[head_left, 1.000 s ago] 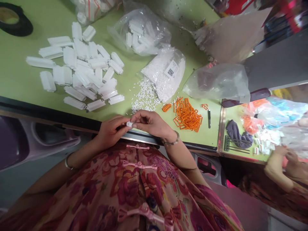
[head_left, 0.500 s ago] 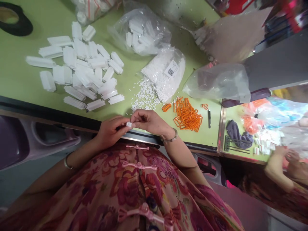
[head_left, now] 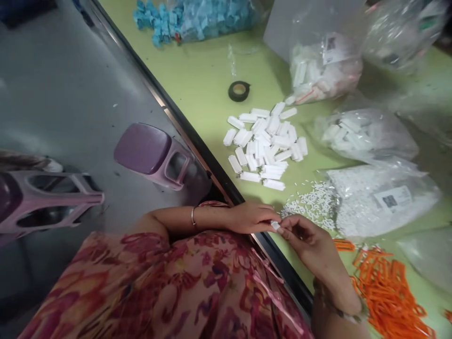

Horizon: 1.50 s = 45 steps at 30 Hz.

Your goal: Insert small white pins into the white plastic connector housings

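My left hand (head_left: pixel 251 217) is closed around a small white plastic piece (head_left: pixel 275 225), one end of which sticks out past the fingertips. At that end, the thumb and forefinger of my right hand (head_left: pixel 310 242) pinch together against the piece; whether a tiny part is between them is hidden. Both hands meet just over the table's front edge. Beyond them lies a pile of white ribbed plastic pieces (head_left: pixel 261 146). Tiny white pins (head_left: pixel 314 205) spill from a clear bag (head_left: pixel 363 207) close to my right hand. Orange rectangular loops (head_left: pixel 388 287) are heaped beside my right wrist.
A roll of black tape (head_left: pixel 239 91) lies past the white pile. Bags of white parts (head_left: pixel 325 70) and a bag of blue pieces (head_left: pixel 212 19) stand farther back. On the floor to the left are purple stools (head_left: pixel 144 148), and someone's shoe (head_left: pixel 52 165) shows near one.
The view has swung left, bringing the floor, stools and blue pieces into sight; the co-worker at right is out of view. Both hands stay together at the white piece.
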Each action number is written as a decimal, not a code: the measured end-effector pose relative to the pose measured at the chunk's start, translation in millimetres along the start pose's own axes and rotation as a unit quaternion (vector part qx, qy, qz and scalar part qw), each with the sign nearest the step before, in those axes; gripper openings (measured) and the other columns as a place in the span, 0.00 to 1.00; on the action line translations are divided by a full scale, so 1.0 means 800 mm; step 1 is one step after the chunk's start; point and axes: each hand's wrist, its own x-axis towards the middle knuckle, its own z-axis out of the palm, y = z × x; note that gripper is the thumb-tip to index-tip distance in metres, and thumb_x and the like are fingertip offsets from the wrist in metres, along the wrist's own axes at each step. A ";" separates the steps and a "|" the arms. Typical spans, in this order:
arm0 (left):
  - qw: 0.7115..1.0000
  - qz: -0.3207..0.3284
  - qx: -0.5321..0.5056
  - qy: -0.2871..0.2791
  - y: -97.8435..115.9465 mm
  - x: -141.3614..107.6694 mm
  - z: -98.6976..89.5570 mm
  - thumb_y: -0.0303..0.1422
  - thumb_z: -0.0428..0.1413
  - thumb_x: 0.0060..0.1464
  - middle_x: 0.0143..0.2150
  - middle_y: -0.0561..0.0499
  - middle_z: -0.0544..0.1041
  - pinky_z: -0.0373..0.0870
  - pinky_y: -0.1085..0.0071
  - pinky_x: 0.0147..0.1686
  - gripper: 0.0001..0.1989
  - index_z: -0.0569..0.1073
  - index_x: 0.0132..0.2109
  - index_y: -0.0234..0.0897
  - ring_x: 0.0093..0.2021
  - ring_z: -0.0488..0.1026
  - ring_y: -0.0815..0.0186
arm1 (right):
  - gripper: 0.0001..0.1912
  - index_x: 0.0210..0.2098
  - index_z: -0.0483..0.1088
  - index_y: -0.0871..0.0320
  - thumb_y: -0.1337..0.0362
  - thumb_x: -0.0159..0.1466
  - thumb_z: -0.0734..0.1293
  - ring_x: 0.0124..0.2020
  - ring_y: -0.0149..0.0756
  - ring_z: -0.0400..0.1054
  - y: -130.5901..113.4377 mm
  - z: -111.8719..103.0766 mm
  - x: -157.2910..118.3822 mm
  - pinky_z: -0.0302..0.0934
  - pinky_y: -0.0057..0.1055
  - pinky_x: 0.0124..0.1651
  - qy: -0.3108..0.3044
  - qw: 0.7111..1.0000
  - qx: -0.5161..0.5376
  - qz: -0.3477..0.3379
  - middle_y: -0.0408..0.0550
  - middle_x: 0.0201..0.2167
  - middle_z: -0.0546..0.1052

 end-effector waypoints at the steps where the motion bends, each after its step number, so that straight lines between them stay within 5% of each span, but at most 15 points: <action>1: 1.000 0.001 -0.013 0.013 0.005 -0.002 -0.002 0.41 0.58 0.73 0.42 0.40 0.83 0.76 0.66 0.45 0.13 0.82 0.47 0.37 0.44 0.81 0.57 | 0.22 0.29 0.77 0.53 0.43 0.56 0.82 0.26 0.37 0.67 -0.004 0.000 -0.001 0.62 0.33 0.30 0.007 1.000 -0.003 -0.006 0.43 0.24 0.74; 4: 0.990 -0.033 -0.054 0.125 0.018 -0.018 -0.021 0.42 0.61 0.70 0.39 0.44 0.84 0.77 0.68 0.40 0.13 0.83 0.47 0.36 0.39 0.81 0.60 | 0.17 0.37 0.80 0.53 0.48 0.59 0.81 0.31 0.37 0.71 -0.010 0.004 0.003 0.68 0.34 0.35 0.027 0.997 0.032 -0.063 0.44 0.30 0.77; 6: 0.963 -0.095 -0.089 0.237 0.018 -0.026 -0.041 0.42 0.62 0.68 0.35 0.48 0.84 0.76 0.70 0.33 0.13 0.83 0.48 0.36 0.34 0.80 0.64 | 0.15 0.45 0.81 0.53 0.52 0.65 0.77 0.32 0.37 0.72 -0.002 0.006 0.006 0.70 0.35 0.38 0.111 0.987 0.037 -0.108 0.44 0.31 0.78; 8: 0.931 -0.135 -0.124 0.315 0.014 -0.027 -0.060 0.41 0.65 0.64 0.29 0.53 0.82 0.73 0.72 0.27 0.14 0.82 0.50 0.36 0.27 0.77 0.67 | 0.07 0.41 0.80 0.54 0.58 0.70 0.72 0.31 0.36 0.71 0.014 0.010 0.005 0.70 0.35 0.38 0.209 0.966 -0.046 -0.147 0.45 0.33 0.79; 11: 0.909 -0.148 -0.142 0.363 0.013 -0.021 -0.073 0.39 0.69 0.58 0.27 0.55 0.81 0.72 0.75 0.25 0.15 0.82 0.48 0.36 0.23 0.75 0.70 | 0.08 0.38 0.79 0.54 0.64 0.73 0.68 0.34 0.38 0.75 0.037 0.027 -0.006 0.71 0.35 0.41 0.161 0.955 -0.144 -0.205 0.48 0.34 0.82; 17: 0.912 -0.136 -0.165 0.349 0.029 -0.011 -0.051 0.36 0.69 0.56 0.24 0.55 0.80 0.71 0.76 0.22 0.11 0.83 0.44 0.37 0.20 0.72 0.72 | 0.07 0.45 0.80 0.56 0.64 0.76 0.68 0.41 0.43 0.77 0.046 0.061 -0.017 0.72 0.37 0.46 0.172 0.917 -0.308 -0.185 0.54 0.40 0.84; 22: 0.935 -0.146 -0.132 0.293 0.028 -0.014 -0.040 0.37 0.67 0.57 0.26 0.54 0.81 0.72 0.74 0.23 0.12 0.83 0.46 0.38 0.22 0.76 0.68 | 0.09 0.37 0.78 0.58 0.67 0.75 0.68 0.35 0.41 0.74 0.042 0.067 -0.004 0.67 0.35 0.40 0.155 0.900 -0.378 -0.149 0.54 0.34 0.81; 27: 0.953 -0.146 -0.086 0.252 0.023 -0.021 -0.041 0.39 0.66 0.59 0.28 0.54 0.82 0.73 0.72 0.26 0.12 0.83 0.47 0.39 0.22 0.75 0.68 | 0.06 0.35 0.76 0.56 0.70 0.69 0.70 0.31 0.33 0.69 0.035 0.051 -0.003 0.65 0.31 0.37 0.146 0.967 -0.138 -0.156 0.45 0.30 0.78; 31: 0.962 -0.136 -0.062 0.227 0.019 -0.021 -0.041 0.42 0.66 0.59 0.29 0.53 0.83 0.74 0.70 0.29 0.12 0.83 0.46 0.41 0.27 0.77 0.64 | 0.03 0.36 0.78 0.54 0.64 0.67 0.73 0.31 0.32 0.67 0.021 0.044 0.000 0.66 0.31 0.36 0.154 0.969 0.071 -0.178 0.42 0.31 0.75; 37: 0.971 -0.119 -0.045 0.204 0.019 -0.019 -0.042 0.41 0.65 0.60 0.32 0.52 0.83 0.74 0.70 0.32 0.12 0.84 0.45 0.40 0.29 0.77 0.64 | 0.01 0.38 0.82 0.51 0.63 0.68 0.75 0.45 0.39 0.72 0.017 0.059 0.027 0.70 0.41 0.52 0.179 0.946 0.094 -0.252 0.47 0.41 0.76; 45: 0.977 -0.106 -0.021 0.185 0.021 -0.019 -0.044 0.40 0.64 0.62 0.36 0.51 0.85 0.76 0.69 0.35 0.11 0.84 0.46 0.39 0.30 0.78 0.64 | 0.01 0.39 0.83 0.50 0.62 0.67 0.77 0.51 0.41 0.73 0.026 0.062 0.031 0.70 0.45 0.59 0.140 0.966 0.089 -0.199 0.48 0.46 0.77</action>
